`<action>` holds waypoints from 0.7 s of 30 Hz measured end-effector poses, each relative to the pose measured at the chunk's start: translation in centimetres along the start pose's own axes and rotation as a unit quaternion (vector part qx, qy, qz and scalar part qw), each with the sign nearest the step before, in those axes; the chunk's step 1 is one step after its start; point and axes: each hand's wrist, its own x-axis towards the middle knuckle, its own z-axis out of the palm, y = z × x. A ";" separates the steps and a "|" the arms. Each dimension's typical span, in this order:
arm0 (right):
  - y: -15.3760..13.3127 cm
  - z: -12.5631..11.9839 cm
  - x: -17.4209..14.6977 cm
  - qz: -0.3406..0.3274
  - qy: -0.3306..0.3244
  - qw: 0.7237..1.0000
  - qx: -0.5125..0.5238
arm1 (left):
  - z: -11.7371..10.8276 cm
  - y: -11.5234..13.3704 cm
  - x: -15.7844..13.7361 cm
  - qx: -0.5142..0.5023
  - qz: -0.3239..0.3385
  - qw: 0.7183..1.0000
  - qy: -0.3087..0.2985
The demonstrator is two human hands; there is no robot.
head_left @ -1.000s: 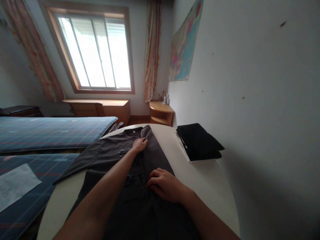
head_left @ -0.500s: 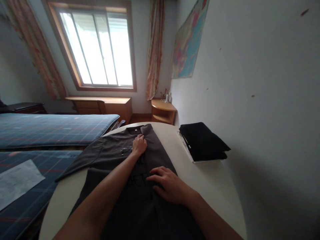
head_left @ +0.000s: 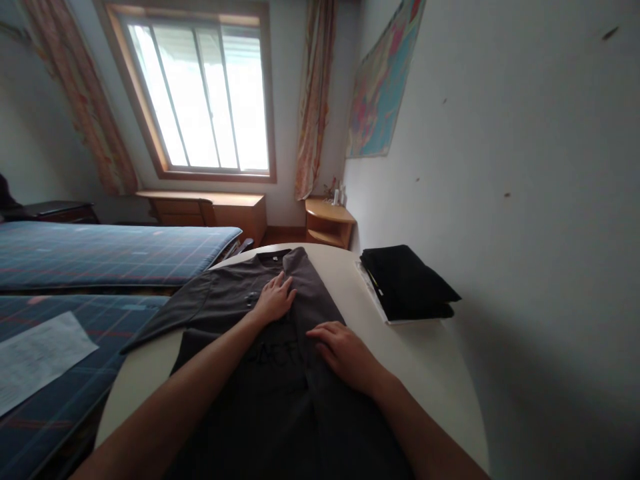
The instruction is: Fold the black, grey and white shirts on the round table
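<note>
A dark grey T-shirt (head_left: 235,400) with dark lettering lies spread on the round white table (head_left: 400,360), its collar at the far side. One sleeve reaches out to the left. The shirt's right side is folded inward over the front. My left hand (head_left: 274,298) rests on the cloth below the collar, fingers stretched and slightly spread. Nearer to me, my right hand (head_left: 345,353) lies on the folded strip, fingers extended and the thumb apart. Neither hand grips anything visible. My left forearm hides part of the shirt front.
A folded black garment (head_left: 407,280) sits on a flat white item at the table's right, near the wall. To the left are beds with blue plaid mattresses (head_left: 120,250) and a paper sheet (head_left: 43,360). A corner shelf (head_left: 330,212) stands beyond the table.
My left hand has drawn slightly nearer and its fingers have spread out. My right hand has shifted a little to the right and away from me along the fold.
</note>
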 end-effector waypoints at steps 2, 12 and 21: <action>1.0 -0.2 -0.1 0.095 0.047 0.993 -0.054 | -0.6 -0.3 -1.6 0.013 0.029 0.999 0.009; 2.1 -0.6 -0.5 0.314 0.027 0.939 -0.138 | -1.9 -2.4 -7.4 0.014 -0.017 0.999 -0.033; 2.2 -1.4 -0.3 0.349 -0.010 0.932 -0.098 | -6.5 4.9 -11.3 -0.078 0.388 0.914 -0.094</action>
